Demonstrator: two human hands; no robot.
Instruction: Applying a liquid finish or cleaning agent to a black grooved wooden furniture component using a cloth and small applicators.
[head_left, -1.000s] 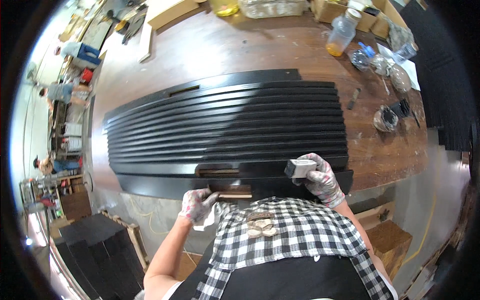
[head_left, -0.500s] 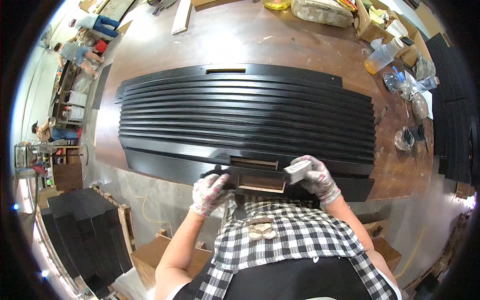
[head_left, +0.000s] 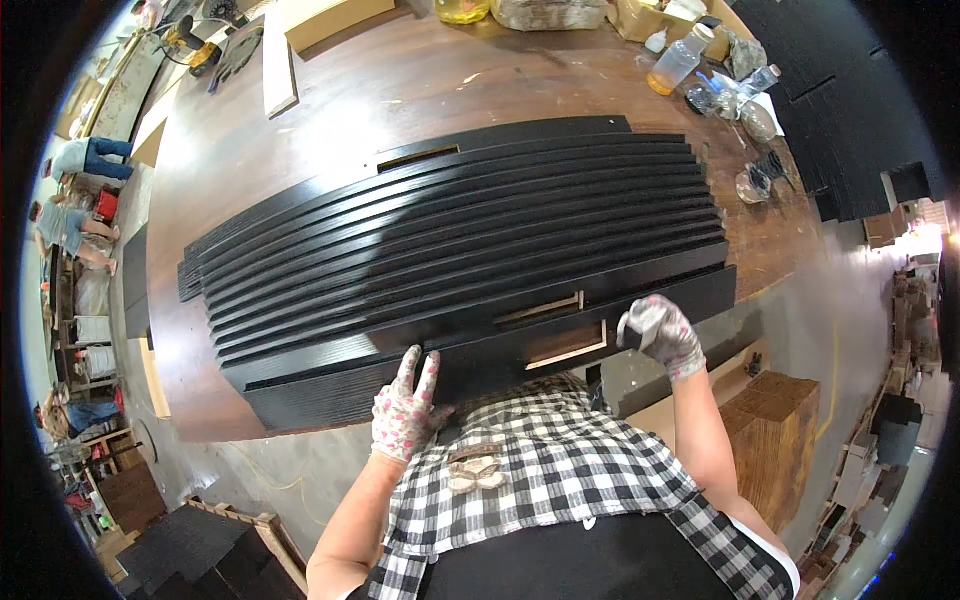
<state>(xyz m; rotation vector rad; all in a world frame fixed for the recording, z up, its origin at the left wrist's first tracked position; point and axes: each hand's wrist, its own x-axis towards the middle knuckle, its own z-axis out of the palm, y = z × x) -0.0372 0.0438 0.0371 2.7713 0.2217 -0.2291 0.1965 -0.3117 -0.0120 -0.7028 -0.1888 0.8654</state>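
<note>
Long black wood-grained boards [head_left: 460, 210] lie overlapping in stepped rows on a brown table. The nearest board [head_left: 480, 370] has a rectangular cut-out with pale raw edges, and the board behind it has a narrower slot. My left hand [head_left: 403, 412], in a white glove with a pink flower print, rests at the near board's front edge, two fingers stretched onto its surface. To the right of the cut-out, my gloved right hand [head_left: 668, 338] is closed around a small pale block [head_left: 643, 320], mostly hidden by the fingers, near the front edge.
Bottles [head_left: 681, 62], a plastic bag and a roll of dark material [head_left: 762, 178] stand on the table's right side. At the back lie a pale wooden strip [head_left: 279, 65] and a glove [head_left: 238, 55]. Stacked black boards [head_left: 840, 90] stand right; a brown box [head_left: 768, 435] is beside me.
My view has turned, so the boards appear slanted and farther left. My left hand no longer shows the dark item and its fingers are now extended on the board. The right hand stays closed.
</note>
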